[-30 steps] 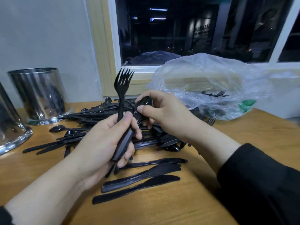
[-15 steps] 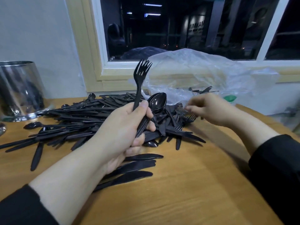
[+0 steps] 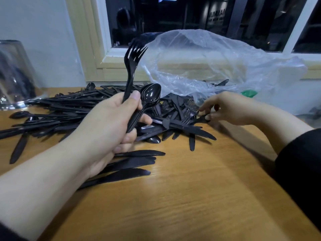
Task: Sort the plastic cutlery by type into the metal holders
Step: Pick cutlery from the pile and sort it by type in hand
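Note:
My left hand (image 3: 111, 126) grips a bunch of black plastic forks (image 3: 132, 66) standing upright and stacked black spoons (image 3: 151, 94) beside them. A wide pile of black cutlery (image 3: 73, 108) covers the wooden table (image 3: 191, 188) behind that hand. My right hand (image 3: 224, 108) reaches into the pile's right edge and pinches a black piece (image 3: 202, 120) there; its type is unclear. One metal holder (image 3: 13, 75) stands blurred at the far left. Three black knives (image 3: 132, 162) lie side by side under my left wrist.
A crumpled clear plastic bag (image 3: 217, 66) lies behind the pile against the window sill, with more cutlery inside it. A wall and window frame close off the back. Bare wood stretches across the near half of the table.
My right hand left the spoons with my left hand, moved right to the pile's edge and now pinches a piece there. The view shifted right; the holder slid toward the left border.

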The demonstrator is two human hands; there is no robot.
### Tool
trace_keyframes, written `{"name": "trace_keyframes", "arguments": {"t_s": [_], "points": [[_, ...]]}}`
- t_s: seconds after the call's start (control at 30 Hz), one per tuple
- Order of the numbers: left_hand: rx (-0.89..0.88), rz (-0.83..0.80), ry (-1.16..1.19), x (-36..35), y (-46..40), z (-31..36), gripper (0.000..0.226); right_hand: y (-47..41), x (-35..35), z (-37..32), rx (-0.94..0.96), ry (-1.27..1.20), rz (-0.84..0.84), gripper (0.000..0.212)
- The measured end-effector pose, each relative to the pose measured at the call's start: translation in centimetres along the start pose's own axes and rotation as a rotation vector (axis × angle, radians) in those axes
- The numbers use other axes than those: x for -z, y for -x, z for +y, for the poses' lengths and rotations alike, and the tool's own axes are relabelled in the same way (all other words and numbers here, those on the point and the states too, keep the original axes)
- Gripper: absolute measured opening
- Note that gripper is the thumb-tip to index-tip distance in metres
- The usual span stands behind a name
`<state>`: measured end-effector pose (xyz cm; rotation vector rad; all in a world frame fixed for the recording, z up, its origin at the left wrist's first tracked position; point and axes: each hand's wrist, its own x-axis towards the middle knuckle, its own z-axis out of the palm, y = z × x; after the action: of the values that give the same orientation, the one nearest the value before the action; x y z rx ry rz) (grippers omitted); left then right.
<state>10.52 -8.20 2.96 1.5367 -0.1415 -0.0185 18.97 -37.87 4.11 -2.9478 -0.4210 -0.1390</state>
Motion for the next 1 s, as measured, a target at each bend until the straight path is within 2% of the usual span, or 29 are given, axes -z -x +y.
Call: {"name": "trace_keyframes", "arguments": {"t_s": [0.13,0.27,0.33,0.4,0.6,0.67,0.8,0.87,0.93,1.0], "points": [[-0.009,0.029,0.018,-0.1,0.2,0.0,0.032,0.2,0.4,0.5,0.013,-0.07,0.081,0.02],[-0.018,0.038,0.011,-0.1,0.3,0.0,0.034,0.6,0.6,0.1,-0.015,0.011,-0.054,0.032],[-0.023,0.028,0.006,-0.1,0.3,-0.1,0.035,0.9,0.6,-0.1,-0.042,0.056,-0.111,0.03],[-0.038,0.021,0.014,0.0,0.0,-0.3,0.037,1.0,0.5,-0.2,-0.052,0.039,-0.099,0.025],[-0.096,0.013,0.084,0.4,-0.9,-0.4,0.045,1.3,1.0,-0.5,-0.015,-0.202,0.105,0.011],[-0.079,0.029,0.083,0.5,-1.0,-0.5,0.046,1.5,1.3,-1.0,0.024,-0.341,0.238,0.011],[-0.048,0.061,0.045,0.4,-1.1,-0.5,0.047,1.5,1.6,-1.9,0.12,-0.554,0.611,0.016],[-0.041,0.079,0.017,0.4,-1.2,-0.5,0.048,1.6,2.0,-2.6,0.186,-0.686,0.73,0.018],[-0.039,0.091,-0.031,0.3,-1.1,-0.4,0.049,1.8,2.1,-3.7,0.285,-0.872,0.719,0.012],[-0.029,0.075,-0.086,0.2,-0.8,-0.3,0.047,1.9,1.7,-5.2,0.37,-1.035,0.598,0.006]]}}
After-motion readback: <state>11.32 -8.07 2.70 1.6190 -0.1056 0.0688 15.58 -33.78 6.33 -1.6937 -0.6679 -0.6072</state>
